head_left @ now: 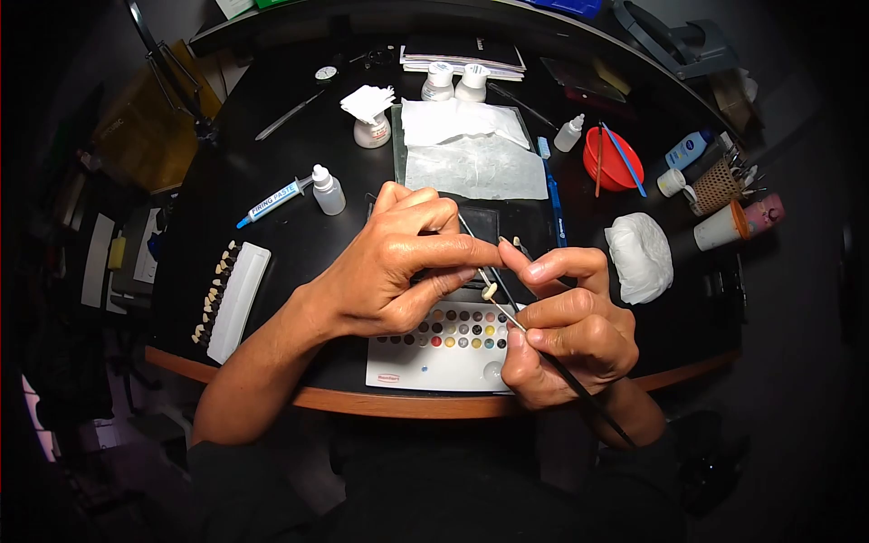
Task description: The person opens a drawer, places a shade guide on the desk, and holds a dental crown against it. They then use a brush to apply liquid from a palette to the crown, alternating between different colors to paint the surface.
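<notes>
At the desk's near edge lies a colour-dotted palette. Above it, a right hand curls thumb and fingers closed on a dark-handled tool, index finger extended. A cream tooth-shaped piece sits between both hands, over the palette's far side. The left hand's thumb and index nearly meet; their hold, partly hidden, cannot be told. White sheets lie toward the far edge.

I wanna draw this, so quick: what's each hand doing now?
Left hand: curled; can't tell what, if anything, it holds.
Right hand: closed, holding a long dark handle, near a small tooth-shaped piece.
</notes>
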The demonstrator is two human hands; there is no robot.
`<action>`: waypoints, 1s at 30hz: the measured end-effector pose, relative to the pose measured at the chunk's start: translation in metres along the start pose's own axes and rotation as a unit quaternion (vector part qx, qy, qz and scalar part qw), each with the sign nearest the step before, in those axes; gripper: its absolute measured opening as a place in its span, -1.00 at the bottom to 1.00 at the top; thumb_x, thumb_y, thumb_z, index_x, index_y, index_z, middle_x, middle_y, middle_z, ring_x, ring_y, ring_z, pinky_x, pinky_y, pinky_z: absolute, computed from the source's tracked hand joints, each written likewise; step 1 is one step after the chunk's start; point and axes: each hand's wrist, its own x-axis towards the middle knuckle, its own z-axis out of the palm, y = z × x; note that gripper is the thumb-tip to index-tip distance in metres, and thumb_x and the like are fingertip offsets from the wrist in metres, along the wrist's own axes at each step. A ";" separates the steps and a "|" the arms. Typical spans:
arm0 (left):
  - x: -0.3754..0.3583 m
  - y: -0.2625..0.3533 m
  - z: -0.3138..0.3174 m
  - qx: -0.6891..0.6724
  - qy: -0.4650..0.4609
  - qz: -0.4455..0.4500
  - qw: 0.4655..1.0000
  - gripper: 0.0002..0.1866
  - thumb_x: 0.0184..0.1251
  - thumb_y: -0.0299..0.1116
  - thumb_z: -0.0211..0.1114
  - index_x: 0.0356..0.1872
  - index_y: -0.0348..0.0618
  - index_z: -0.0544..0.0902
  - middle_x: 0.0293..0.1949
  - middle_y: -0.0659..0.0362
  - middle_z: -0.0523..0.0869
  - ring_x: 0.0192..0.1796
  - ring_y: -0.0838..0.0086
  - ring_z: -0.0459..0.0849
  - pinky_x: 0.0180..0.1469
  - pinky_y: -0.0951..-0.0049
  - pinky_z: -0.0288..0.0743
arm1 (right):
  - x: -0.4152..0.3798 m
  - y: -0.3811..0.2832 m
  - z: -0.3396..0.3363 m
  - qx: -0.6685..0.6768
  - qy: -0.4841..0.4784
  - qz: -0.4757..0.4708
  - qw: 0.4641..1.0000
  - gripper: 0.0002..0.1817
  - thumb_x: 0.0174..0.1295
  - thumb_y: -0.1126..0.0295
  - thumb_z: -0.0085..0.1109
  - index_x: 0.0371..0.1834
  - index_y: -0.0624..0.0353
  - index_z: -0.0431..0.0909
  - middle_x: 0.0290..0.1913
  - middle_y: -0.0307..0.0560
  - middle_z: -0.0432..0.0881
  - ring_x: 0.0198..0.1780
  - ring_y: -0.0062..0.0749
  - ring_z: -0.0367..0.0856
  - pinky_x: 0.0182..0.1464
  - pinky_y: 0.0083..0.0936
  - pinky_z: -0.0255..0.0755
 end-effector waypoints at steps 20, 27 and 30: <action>0.001 -0.001 0.001 0.015 0.015 0.015 1.000 -0.61 0.17 -0.49 0.40 0.04 0.00 0.89 -0.46 0.31 0.48 -0.29 0.47 0.43 -0.04 0.28 0.11 | -0.001 0.002 -0.001 -0.012 -0.011 0.004 1.000 -0.73 -0.11 0.79 0.42 -0.44 0.24 0.55 -0.37 -0.07 0.72 0.05 -0.05 0.73 0.18 0.01 0.80; 0.001 0.001 0.000 0.024 0.003 0.000 1.000 -0.70 0.27 -0.40 0.44 0.02 0.10 0.88 -0.43 0.32 0.47 -0.27 0.44 0.44 0.04 0.28 0.17 | 0.001 0.002 0.000 -0.016 -0.014 0.001 1.000 -0.72 -0.10 0.79 0.40 -0.43 0.23 0.52 -0.37 -0.08 0.70 0.02 -0.08 0.72 0.17 0.01 0.80; 0.002 0.002 -0.001 0.043 0.011 0.010 0.999 -0.72 0.25 -0.38 0.47 -0.01 0.10 0.88 -0.45 0.32 0.47 -0.29 0.43 0.45 0.00 0.28 0.18 | 0.002 0.001 0.000 -0.013 -0.011 0.004 1.000 -0.72 -0.11 0.79 0.37 -0.44 0.23 0.50 -0.39 -0.09 0.68 -0.01 -0.09 0.71 0.17 0.01 0.80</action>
